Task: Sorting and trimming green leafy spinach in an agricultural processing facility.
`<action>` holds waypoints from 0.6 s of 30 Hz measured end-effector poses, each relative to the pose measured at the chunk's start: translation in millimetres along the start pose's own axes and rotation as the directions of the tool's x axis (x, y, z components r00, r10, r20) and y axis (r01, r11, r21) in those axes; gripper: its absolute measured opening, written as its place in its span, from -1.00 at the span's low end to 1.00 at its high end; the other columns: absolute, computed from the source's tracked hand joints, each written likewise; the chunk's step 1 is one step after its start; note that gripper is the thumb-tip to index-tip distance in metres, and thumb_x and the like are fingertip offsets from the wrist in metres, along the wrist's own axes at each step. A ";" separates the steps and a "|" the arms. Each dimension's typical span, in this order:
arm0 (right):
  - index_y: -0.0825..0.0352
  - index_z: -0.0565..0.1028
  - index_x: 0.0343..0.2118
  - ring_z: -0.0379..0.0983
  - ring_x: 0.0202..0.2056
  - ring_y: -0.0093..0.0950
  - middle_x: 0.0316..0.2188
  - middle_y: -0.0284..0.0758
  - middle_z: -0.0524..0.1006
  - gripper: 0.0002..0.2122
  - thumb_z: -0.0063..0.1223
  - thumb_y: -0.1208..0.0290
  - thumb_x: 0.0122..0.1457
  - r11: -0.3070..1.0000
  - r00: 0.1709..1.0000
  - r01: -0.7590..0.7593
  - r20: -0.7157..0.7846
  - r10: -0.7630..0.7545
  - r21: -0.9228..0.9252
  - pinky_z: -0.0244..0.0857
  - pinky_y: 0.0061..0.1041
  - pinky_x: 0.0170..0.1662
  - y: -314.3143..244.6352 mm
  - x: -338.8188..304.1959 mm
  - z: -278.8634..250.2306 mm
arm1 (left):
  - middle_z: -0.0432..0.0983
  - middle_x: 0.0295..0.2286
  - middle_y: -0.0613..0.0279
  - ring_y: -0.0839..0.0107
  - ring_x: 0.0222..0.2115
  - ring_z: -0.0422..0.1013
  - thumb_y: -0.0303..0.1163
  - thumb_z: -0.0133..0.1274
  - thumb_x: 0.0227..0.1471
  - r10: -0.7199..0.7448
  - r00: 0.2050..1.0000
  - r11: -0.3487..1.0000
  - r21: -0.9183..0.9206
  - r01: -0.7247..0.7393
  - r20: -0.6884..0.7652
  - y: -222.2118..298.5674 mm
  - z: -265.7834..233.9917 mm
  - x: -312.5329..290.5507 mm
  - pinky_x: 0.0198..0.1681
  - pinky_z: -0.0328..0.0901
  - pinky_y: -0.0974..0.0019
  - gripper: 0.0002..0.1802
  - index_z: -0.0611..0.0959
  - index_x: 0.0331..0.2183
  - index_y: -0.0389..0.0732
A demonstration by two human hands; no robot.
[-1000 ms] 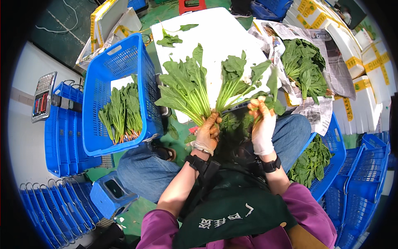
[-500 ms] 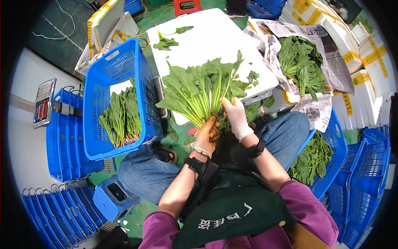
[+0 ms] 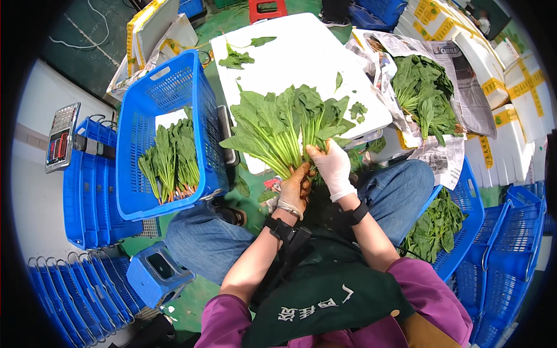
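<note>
A fan of leafy spinach (image 3: 264, 124) is held over the near edge of a white foam board (image 3: 301, 46), leaves away from me and stems toward me. My left hand (image 3: 295, 190), in a stained thin glove, is closed round the stem ends. My right hand (image 3: 333, 169), in a white glove with bare fingertips, pinches stalks at the bunch's right side. Its finger and thumb press on the stems just above my left hand. Loose leaves (image 3: 236, 58) and small scraps (image 3: 358, 112) lie on the board.
At left, a blue basket (image 3: 200, 116) holds spinach bunches (image 3: 177, 153), beside a scale (image 3: 62, 139). Spinach (image 3: 426, 95) lies on newspaper (image 3: 470, 87) at right; more fills a lower blue basket (image 3: 473, 211). A blue stool (image 3: 159, 272) and stacked crates stand nearby.
My right hand has shifted slightly, still gripping stalks. The leaves at the bunch's right side, blurred and raised before, now sit lower against it. My left hand keeps its grip.
</note>
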State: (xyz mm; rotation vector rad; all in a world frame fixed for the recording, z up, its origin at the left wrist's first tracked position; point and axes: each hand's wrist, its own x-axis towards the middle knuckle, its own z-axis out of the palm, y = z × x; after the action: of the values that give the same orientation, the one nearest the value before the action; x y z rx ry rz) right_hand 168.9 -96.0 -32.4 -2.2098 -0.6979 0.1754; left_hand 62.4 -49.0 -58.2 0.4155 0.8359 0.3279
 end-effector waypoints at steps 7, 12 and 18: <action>0.27 0.44 -0.41 0.45 -0.52 -0.20 -0.56 -0.20 0.50 -0.79 0.10 0.23 0.00 0.999 0.983 0.047 -0.178 -0.050 -0.024 0.30 -0.33 -0.47 -15.7 -26.8 -3.4 | 0.40 -0.59 0.37 0.69 -0.78 0.09 -0.29 0.08 0.01 -0.049 0.999 0.998 -0.039 0.049 0.006 0.3 -2.7 4.7 -0.79 -0.08 0.63 -0.83 0.51 -0.37 -0.14; 0.35 0.40 -0.40 0.30 -0.66 -0.46 -0.64 -0.29 0.43 -0.81 0.09 0.33 0.08 0.948 0.973 0.103 -0.227 -0.034 0.301 0.22 -0.52 -0.54 -14.5 -32.5 5.0 | 0.37 -0.62 0.47 0.74 -0.80 0.05 -0.24 0.04 0.04 -0.078 0.997 0.995 -0.062 0.079 0.023 3.1 3.7 4.7 -0.79 -0.12 0.63 -0.85 0.51 -0.36 -0.08; 0.30 0.31 -0.46 0.28 -0.66 -0.59 -0.64 -0.42 0.37 -0.77 0.01 0.24 0.13 0.473 0.932 -0.315 0.175 0.316 0.823 0.17 -0.58 -0.59 -3.0 -29.8 -2.0 | 0.41 -0.59 0.44 0.76 -0.79 0.08 -0.26 0.10 0.00 -0.093 0.988 0.992 -0.077 0.104 0.126 8.7 6.8 0.0 -0.79 -0.07 0.67 -0.83 0.51 -0.41 -0.13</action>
State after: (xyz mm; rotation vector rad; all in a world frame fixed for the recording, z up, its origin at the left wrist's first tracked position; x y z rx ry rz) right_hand 143.3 -111.7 -31.8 -1.3320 -0.0933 0.5774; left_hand 66.6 -42.9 -50.0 0.3118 0.7177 0.2423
